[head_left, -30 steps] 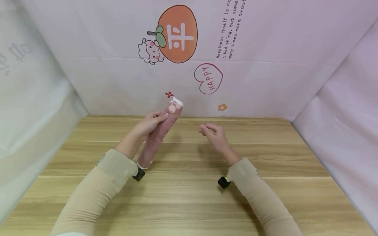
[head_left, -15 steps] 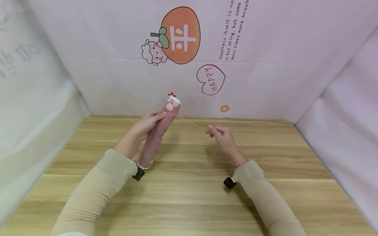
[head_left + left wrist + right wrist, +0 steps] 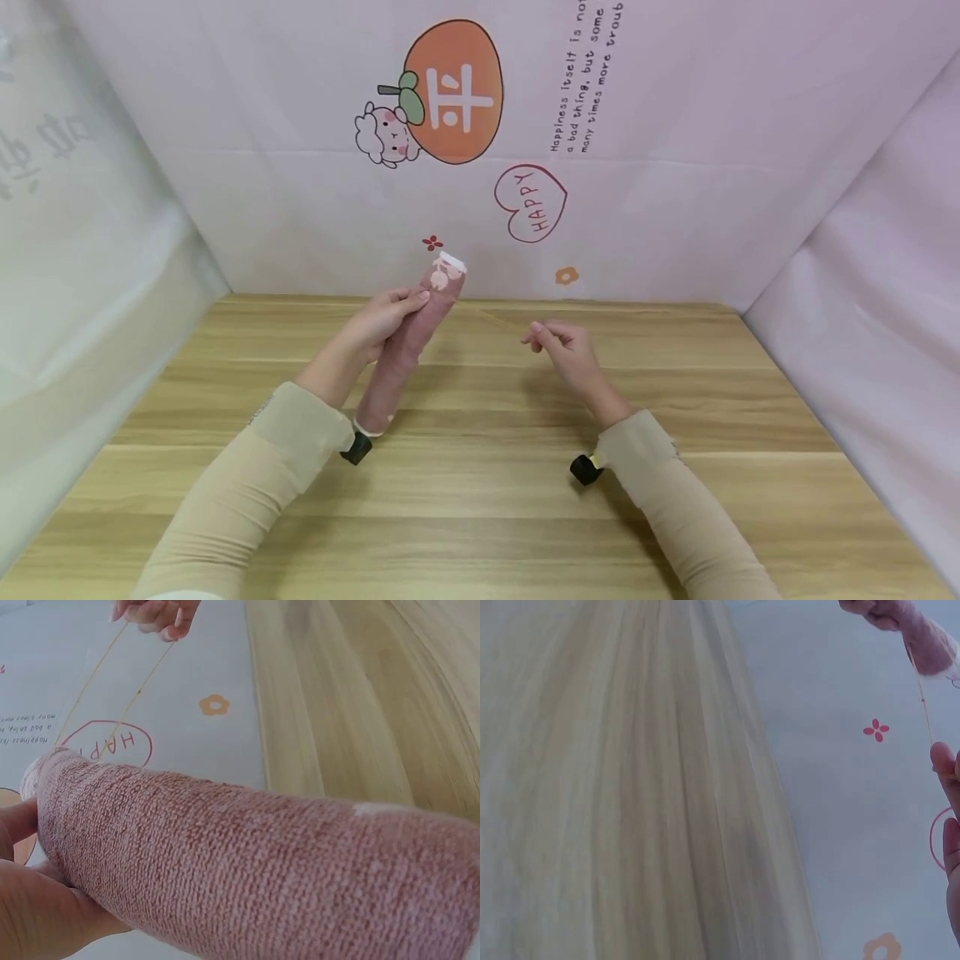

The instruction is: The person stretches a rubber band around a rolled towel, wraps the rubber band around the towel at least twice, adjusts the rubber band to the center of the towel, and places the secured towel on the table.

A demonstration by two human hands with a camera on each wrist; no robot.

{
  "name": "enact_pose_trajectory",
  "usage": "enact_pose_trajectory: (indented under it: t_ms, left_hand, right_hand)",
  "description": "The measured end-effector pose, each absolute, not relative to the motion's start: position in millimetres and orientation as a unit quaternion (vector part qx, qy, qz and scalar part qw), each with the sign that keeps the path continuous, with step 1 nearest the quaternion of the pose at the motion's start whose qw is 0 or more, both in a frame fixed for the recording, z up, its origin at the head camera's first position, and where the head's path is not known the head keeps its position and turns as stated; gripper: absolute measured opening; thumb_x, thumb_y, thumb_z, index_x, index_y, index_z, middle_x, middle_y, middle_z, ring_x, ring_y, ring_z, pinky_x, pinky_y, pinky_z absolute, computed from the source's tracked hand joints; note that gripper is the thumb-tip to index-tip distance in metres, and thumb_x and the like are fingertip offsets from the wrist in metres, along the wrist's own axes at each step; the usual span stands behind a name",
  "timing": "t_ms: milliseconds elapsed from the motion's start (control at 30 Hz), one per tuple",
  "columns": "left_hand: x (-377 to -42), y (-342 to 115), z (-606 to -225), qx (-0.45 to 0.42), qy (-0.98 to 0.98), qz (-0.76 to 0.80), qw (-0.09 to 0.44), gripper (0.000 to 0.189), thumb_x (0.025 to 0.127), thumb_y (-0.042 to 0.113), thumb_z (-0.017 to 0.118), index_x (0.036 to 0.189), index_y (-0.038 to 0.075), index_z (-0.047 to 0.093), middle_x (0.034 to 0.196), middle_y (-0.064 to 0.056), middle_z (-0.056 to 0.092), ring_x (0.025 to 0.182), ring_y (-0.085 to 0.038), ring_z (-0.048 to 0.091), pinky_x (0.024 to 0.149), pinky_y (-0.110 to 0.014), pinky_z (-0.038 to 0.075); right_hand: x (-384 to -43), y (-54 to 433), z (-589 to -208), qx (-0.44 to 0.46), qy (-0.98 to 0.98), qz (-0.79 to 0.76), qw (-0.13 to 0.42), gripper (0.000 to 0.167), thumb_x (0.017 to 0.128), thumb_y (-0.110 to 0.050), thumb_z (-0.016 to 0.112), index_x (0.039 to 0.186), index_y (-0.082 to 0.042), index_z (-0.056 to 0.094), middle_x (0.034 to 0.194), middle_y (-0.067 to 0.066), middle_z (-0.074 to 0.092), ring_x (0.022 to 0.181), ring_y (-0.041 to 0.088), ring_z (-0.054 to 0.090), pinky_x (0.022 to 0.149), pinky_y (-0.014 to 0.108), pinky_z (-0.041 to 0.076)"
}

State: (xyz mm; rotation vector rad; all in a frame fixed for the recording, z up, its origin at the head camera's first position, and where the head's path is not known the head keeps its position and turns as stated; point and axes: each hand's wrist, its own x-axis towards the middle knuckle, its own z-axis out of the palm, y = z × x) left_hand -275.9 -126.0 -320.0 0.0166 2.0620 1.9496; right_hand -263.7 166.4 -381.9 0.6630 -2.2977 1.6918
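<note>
A rolled pink knitted cloth (image 3: 405,358) with a white edge and pale shapes at its far end slants above the table. My left hand (image 3: 378,321) grips the roll near that upper end, thumb on top. From the roll, just beyond the left thumb, a thin yellow rubber band (image 3: 491,317) stretches to my right hand (image 3: 566,346), which pinches its other end. In the left wrist view the rubber band (image 3: 139,692) runs as two taut strands from the roll (image 3: 262,855) to the right fingers. The right wrist view catches only part of the right hand (image 3: 952,825), at its edge.
Beneath both hands lies a wood-grain table (image 3: 465,517). A white printed cloth backdrop (image 3: 675,225) rises at its far edge, with more white cloth on the left (image 3: 90,275) and right (image 3: 885,275) sides. Small black cameras sit at both wrists.
My right hand has moved a little to the right, drawing the rubber band out longer. The left hand and the rolled cloth have shifted only slightly.
</note>
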Motion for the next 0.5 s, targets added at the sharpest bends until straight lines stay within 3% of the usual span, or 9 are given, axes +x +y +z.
enact_pose_trajectory:
  t_ms: [100,300,500]
  left_hand:
    - [-276.7,-124.7,-321.2,0.005,0.701,0.697,0.149,0.049,0.110,0.024,0.048,0.148,-0.008,0.043,0.091,0.000,0.061,0.078,-0.010,0.061,0.074,-0.023,0.053]
    - [-275.9,-122.2,-320.6,0.005,0.684,0.715,0.141,0.050,0.111,0.023,0.047,0.150,-0.008,0.040,0.096,0.000,0.060,0.081,-0.010,0.060,0.076,-0.022,0.052]
    - [-277.8,-117.7,-324.3,0.015,0.661,0.738,0.138,0.051,0.111,0.021,0.045,0.153,-0.007,0.036,0.114,-0.004,0.059,0.092,-0.009,0.057,0.085,-0.021,0.049]
  right_hand:
    - [-272.1,166.0,-390.9,0.224,-0.772,0.588,0.095,0.038,0.106,-0.006,0.050,0.071,0.005,0.057,0.091,0.026,0.068,0.094,0.013,0.064,0.088,0.033,0.046]
    - [-279.7,167.9,-395.6,0.203,-0.705,0.672,0.104,0.048,0.109,-0.012,0.045,0.067,0.012,0.049,0.070,0.009,0.062,0.086,0.014,0.068,0.098,0.033,0.043]
    - [-284.7,158.4,-390.9,0.194,-0.520,0.831,0.035,0.052,0.111,-0.019,0.035,0.061,-0.007,0.046,0.058,0.002,0.045,0.072,0.016,0.060,0.091,0.033,0.050]
